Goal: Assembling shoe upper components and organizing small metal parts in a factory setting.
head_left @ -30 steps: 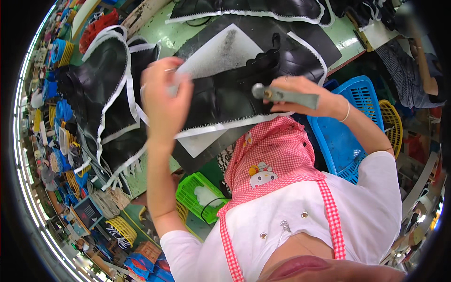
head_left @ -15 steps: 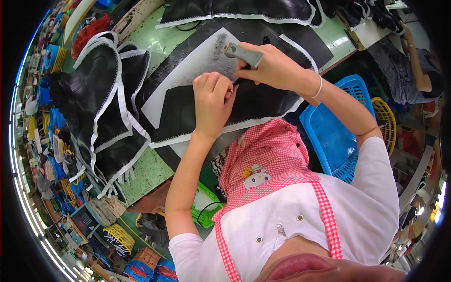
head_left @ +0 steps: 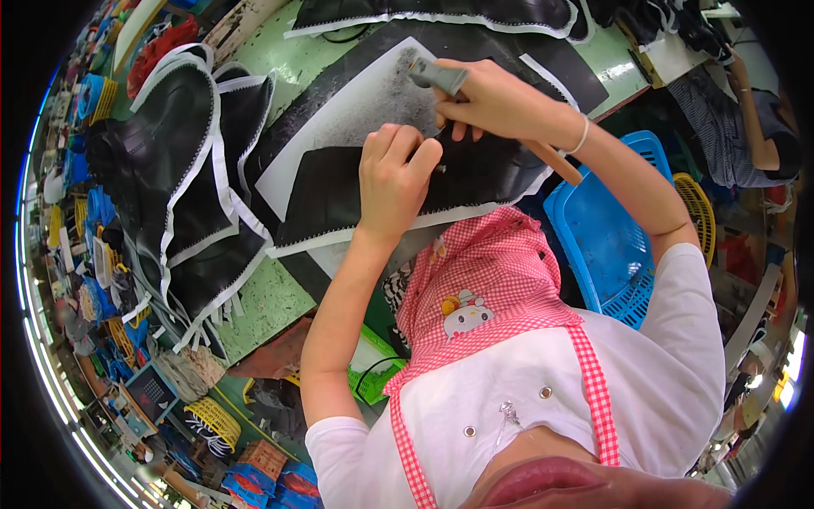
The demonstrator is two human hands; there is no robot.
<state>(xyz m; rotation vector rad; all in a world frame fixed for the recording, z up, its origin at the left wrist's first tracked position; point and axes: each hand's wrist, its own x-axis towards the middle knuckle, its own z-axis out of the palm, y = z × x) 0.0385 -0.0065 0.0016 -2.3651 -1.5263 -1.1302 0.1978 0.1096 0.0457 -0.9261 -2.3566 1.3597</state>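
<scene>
A black boot-shaft piece [head_left: 326, 191] with a white, zigzag-stitched edge lies across a white sheet [head_left: 288, 153] on the bench. My left hand [head_left: 394, 174] is closed on top of the piece, its fingers curled in. A tiny shiny tip shows beside its thumb; the rest of what it pinches is hidden. Above and to the right, my right hand [head_left: 496, 97] grips a hammer. The grey hammer head [head_left: 441, 78] juts out past the fingers over the white sheet, and the wooden handle comes out below the wrist.
More black boot pieces [head_left: 157, 161] with white edging are stacked on the green bench [head_left: 267, 310] at left; another [head_left: 432, 10] lies at the far edge. A blue basket [head_left: 585, 246] stands at right near my elbow. A co-worker [head_left: 721, 127] is at far right.
My left hand has turned and shifted slightly right, hiding more of what it pinches. The right hand has moved up a little with the hammer, and the handle now shows beneath the wrist.
</scene>
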